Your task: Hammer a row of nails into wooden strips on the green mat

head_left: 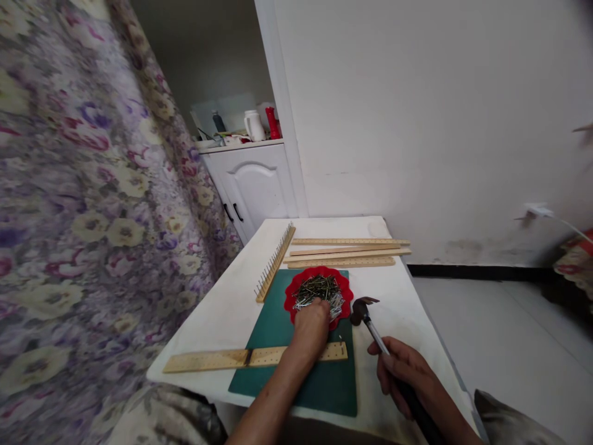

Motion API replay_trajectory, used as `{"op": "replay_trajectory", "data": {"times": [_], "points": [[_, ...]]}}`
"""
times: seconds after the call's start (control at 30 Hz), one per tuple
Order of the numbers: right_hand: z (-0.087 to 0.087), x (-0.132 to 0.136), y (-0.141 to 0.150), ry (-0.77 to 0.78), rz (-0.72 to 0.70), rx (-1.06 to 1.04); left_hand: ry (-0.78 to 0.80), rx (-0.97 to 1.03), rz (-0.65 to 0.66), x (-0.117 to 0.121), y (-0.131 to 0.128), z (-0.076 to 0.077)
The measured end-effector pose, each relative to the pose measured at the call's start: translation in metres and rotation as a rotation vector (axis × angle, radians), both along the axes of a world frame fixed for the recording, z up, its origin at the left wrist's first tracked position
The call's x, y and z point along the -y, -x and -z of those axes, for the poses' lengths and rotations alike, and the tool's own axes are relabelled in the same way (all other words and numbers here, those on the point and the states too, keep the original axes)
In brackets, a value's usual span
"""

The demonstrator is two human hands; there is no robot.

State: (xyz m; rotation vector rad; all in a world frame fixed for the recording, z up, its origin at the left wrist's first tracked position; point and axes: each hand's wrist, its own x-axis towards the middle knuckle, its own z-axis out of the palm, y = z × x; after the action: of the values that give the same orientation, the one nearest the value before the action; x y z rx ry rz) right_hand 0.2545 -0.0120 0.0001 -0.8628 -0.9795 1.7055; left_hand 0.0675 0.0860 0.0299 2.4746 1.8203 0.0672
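Head view — right hand (410, 372) clamped on hammer (376, 335); left hand (313, 325) at nails (319, 287), grip unclear.

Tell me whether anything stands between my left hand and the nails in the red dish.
Nothing visible does. The left hand reaches in over the near rim of the red dish, its fingers down at the nails.

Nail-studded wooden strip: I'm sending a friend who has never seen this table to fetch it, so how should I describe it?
On the white table, find the green mat under the red scalloped dish. Beside the mat's far left corner, a narrow wooden strip slants away. A row of nails stands up along it, while the wooden strips to its right show none standing.
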Motion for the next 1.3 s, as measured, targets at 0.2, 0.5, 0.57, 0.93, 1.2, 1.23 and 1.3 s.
{"op": "replay_trajectory", "data": {"times": [0.2,0.5,0.57,0.93,1.2,1.23,1.3], "points": [[0.000,0.000,0.003,-0.010,0.046,-0.015,0.059,-0.022,-0.014,-0.003,0.000,-0.002],[-0.001,0.002,0.004,-0.002,0.051,-0.030,0.056,-0.054,-0.019,-0.006,-0.003,-0.006],[-0.002,0.002,0.004,-0.006,0.059,-0.017,0.025,-0.039,-0.018,-0.001,-0.001,-0.006],[0.007,-0.004,0.014,-0.056,0.273,0.167,0.028,0.384,0.285,0.065,-0.009,-0.008],[0.012,-0.003,0.010,-0.031,0.248,0.044,0.054,0.807,0.239,0.079,-0.015,0.001],[0.012,-0.003,0.009,-0.027,0.241,0.022,0.087,0.919,0.180,0.079,-0.017,0.003],[0.013,-0.004,0.008,-0.019,0.230,-0.014,0.198,1.156,0.051,0.081,-0.021,0.009]]}}
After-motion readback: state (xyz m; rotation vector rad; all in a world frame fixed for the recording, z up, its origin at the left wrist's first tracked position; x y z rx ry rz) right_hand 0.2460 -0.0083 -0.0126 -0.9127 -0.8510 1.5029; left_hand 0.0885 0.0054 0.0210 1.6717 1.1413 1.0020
